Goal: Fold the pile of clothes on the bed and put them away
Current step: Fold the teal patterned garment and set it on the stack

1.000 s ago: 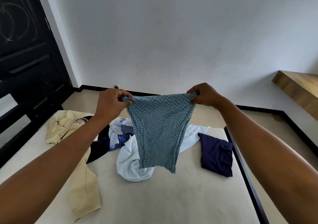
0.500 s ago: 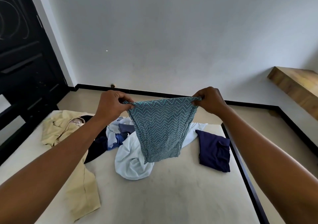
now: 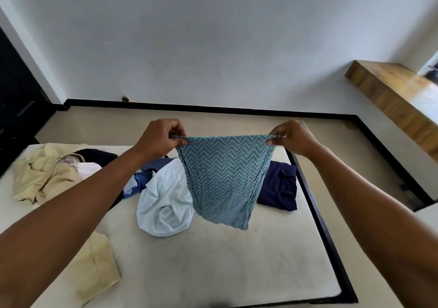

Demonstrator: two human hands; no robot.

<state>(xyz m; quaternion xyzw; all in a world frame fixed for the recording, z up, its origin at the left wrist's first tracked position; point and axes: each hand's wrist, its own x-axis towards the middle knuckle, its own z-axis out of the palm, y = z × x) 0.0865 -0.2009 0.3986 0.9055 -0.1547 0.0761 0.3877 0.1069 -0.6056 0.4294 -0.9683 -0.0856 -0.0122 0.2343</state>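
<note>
A teal zigzag-patterned garment (image 3: 225,179) hangs in the air above the bed (image 3: 213,272), stretched between both hands. My left hand (image 3: 161,137) pinches its top left corner and my right hand (image 3: 292,137) pinches its top right corner. Its lower end dangles just above the mattress. Behind it lies the pile: a pale blue garment (image 3: 163,206), a blue piece (image 3: 142,179) and a black one (image 3: 99,156). A beige garment (image 3: 45,175) sprawls along the bed's left side. A folded navy garment (image 3: 279,187) lies near the right edge.
The bed has a black frame (image 3: 327,236) along its right side. A wooden shelf (image 3: 398,94) juts from the right wall. A dark door (image 3: 16,89) stands at the left. Beige floor lies beyond the bed, under a white wall.
My hands have moved apart, pulling the top edge of the zigzag garment wider and tauter. The camera has tilted down, so the bed fills more of the view.
</note>
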